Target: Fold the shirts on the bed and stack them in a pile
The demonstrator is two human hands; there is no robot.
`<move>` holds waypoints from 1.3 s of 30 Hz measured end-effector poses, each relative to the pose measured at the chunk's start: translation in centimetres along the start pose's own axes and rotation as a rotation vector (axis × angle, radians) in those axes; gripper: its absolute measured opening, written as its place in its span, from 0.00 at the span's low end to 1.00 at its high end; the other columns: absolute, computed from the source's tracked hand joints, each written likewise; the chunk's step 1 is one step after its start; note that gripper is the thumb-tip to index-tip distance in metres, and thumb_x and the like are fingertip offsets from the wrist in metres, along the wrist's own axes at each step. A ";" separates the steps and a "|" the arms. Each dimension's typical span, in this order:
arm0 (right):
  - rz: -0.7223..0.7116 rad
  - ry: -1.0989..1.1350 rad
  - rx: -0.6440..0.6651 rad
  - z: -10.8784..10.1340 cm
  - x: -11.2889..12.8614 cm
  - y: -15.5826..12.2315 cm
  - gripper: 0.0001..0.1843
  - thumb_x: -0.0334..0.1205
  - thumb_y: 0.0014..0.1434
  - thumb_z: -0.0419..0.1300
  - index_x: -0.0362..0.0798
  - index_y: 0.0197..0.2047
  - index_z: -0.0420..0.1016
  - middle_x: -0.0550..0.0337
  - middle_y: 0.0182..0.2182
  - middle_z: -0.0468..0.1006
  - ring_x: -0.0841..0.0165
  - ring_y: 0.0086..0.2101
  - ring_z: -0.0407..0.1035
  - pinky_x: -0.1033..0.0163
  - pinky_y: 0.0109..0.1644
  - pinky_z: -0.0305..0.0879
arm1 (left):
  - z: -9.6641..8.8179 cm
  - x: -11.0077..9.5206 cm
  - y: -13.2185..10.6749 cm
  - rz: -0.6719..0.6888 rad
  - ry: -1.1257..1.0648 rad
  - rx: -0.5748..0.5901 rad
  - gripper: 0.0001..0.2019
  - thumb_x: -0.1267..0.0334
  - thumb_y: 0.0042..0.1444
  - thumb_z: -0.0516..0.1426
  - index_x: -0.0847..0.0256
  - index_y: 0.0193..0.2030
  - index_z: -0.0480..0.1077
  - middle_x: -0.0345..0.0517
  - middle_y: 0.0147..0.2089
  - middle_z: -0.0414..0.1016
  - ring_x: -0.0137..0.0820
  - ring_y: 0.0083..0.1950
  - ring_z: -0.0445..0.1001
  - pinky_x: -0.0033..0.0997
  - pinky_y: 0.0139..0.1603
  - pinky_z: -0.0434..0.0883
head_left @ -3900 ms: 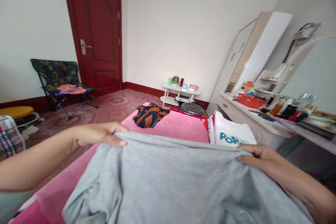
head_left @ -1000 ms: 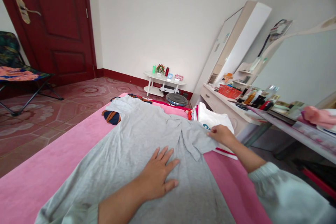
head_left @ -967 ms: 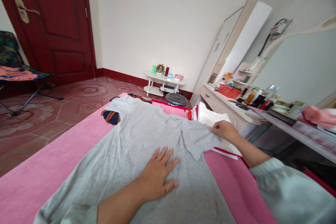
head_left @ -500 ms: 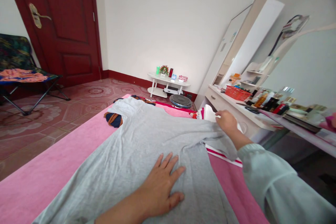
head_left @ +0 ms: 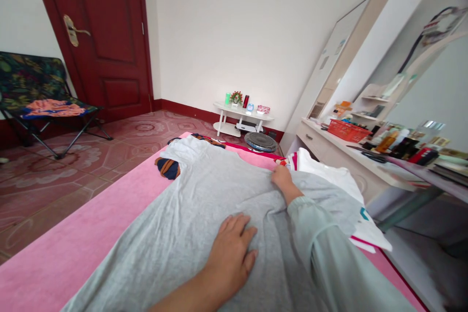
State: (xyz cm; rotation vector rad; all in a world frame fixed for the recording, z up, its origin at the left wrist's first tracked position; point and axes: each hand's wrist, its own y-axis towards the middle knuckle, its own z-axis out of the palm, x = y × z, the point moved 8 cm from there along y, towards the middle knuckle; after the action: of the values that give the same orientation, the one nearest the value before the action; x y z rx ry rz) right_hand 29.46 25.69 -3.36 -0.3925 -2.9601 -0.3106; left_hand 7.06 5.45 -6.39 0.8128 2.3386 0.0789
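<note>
Both hands rest on the grey shirt [head_left: 204, 190]: left hand [head_left: 234, 249] flat, right hand [head_left: 282, 178] pinching its fabric.

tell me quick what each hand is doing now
Left hand: open, flat on the grey shirt.
Right hand: fingers curled on the shirt; grip cannot be told.

The left hand [head_left: 233, 248] lies flat, fingers spread, on the grey shirt [head_left: 197, 200]. Beyond it the right hand [head_left: 281, 177] rests on the same cloth, fingers curled, its hold unclear. A white garment [head_left: 329, 175] lies just right of that hand, and the pink cover [head_left: 109, 214] spreads left of both.
</note>
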 end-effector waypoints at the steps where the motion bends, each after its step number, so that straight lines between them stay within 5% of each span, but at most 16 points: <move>1: -0.034 0.023 -0.027 -0.3 0.3 0.0 0.16 0.26 0.48 0.56 0.40 0.41 0.77 0.46 0.34 0.79 0.59 0.42 0.73 0.62 0.47 0.66 | 0.2 0.0 0.0 0.004 0.005 0.014 0.22 0.59 0.56 0.55 0.52 0.58 0.65 0.45 0.65 0.59 0.40 0.66 0.54 0.45 0.69 0.47; 6: -0.215 0.174 -0.131 -3.2 1.1 -3.0 0.27 0.29 0.51 0.54 0.44 0.56 0.68 0.49 0.52 0.73 0.63 0.51 0.67 0.60 0.54 0.63 | 0.3 0.2 0.1 0.022 0.034 0.037 0.22 0.58 0.56 0.55 0.52 0.59 0.65 0.45 0.66 0.58 0.40 0.67 0.53 0.45 0.68 0.47; 11: -0.414 0.377 -0.152 -7.7 -1.1 -13.0 0.16 0.34 0.54 0.51 0.47 0.45 0.73 0.55 0.42 0.77 0.66 0.39 0.71 0.62 0.42 0.66 | 0.3 -0.1 0.2 0.065 0.102 0.037 0.22 0.58 0.57 0.54 0.54 0.59 0.65 0.48 0.65 0.59 0.41 0.66 0.55 0.45 0.68 0.49; 15: -0.294 0.324 -0.021 -7.7 -5.8 -20.7 0.11 0.37 0.54 0.52 0.48 0.38 0.74 0.58 0.33 0.77 0.65 0.33 0.70 0.63 0.38 0.64 | 0.6 -0.7 -0.1 0.099 0.187 0.046 0.22 0.57 0.59 0.52 0.54 0.60 0.64 0.50 0.66 0.58 0.42 0.67 0.54 0.48 0.67 0.48; 18: -0.198 0.304 0.029 -6.4 -9.0 -23.7 0.11 0.37 0.55 0.51 0.49 0.36 0.74 0.59 0.31 0.78 0.66 0.32 0.70 0.64 0.36 0.62 | 1.1 -1.5 -0.4 0.139 0.259 0.063 0.24 0.55 0.60 0.50 0.55 0.63 0.61 0.52 0.68 0.54 0.44 0.68 0.50 0.52 0.67 0.46; 22: -0.105 0.262 -0.026 -5.4 -10.7 -23.7 0.11 0.39 0.55 0.52 0.49 0.33 0.75 0.59 0.32 0.78 0.65 0.34 0.70 0.64 0.38 0.60 | 1.8 -2.2 -1.0 0.178 0.344 0.085 0.26 0.53 0.63 0.45 0.58 0.65 0.56 0.54 0.70 0.49 0.46 0.70 0.45 0.56 0.67 0.42; 28: 0.091 0.188 -0.074 -4.9 -9.7 -22.2 0.15 0.51 0.56 0.53 0.50 0.28 0.72 0.61 0.27 0.77 0.66 0.31 0.70 0.65 0.32 0.55 | 1.5 -2.7 -1.5 0.225 0.324 0.081 0.25 0.55 0.62 0.47 0.59 0.64 0.58 0.55 0.69 0.52 0.46 0.68 0.49 0.54 0.66 0.47; 34: 0.147 0.276 -0.170 -5.2 -10.9 -22.5 0.12 0.46 0.54 0.52 0.51 0.26 0.71 0.62 0.26 0.77 0.65 0.31 0.71 0.66 0.30 0.56 | 0.0 -7.7 -4.1 0.372 0.115 0.102 0.14 0.58 0.63 0.48 0.55 0.50 0.71 0.47 0.48 0.72 0.35 0.50 0.69 0.36 0.53 0.65; 39: 0.180 0.372 -0.244 -5.7 -13.1 -22.9 0.12 0.46 0.51 0.52 0.52 0.24 0.71 0.63 0.23 0.76 0.64 0.29 0.71 0.65 0.31 0.60 | 2.5 -10.6 -5.3 0.284 0.178 0.213 0.11 0.55 0.54 0.57 0.58 0.40 0.73 0.48 0.40 0.73 0.39 0.42 0.71 0.37 0.43 0.69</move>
State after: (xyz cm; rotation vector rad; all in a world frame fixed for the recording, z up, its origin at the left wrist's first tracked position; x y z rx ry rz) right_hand 36.46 -0.35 -4.25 -0.5566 -2.5104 -0.6481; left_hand 12.06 -5.28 -3.72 1.2889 2.4073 0.0238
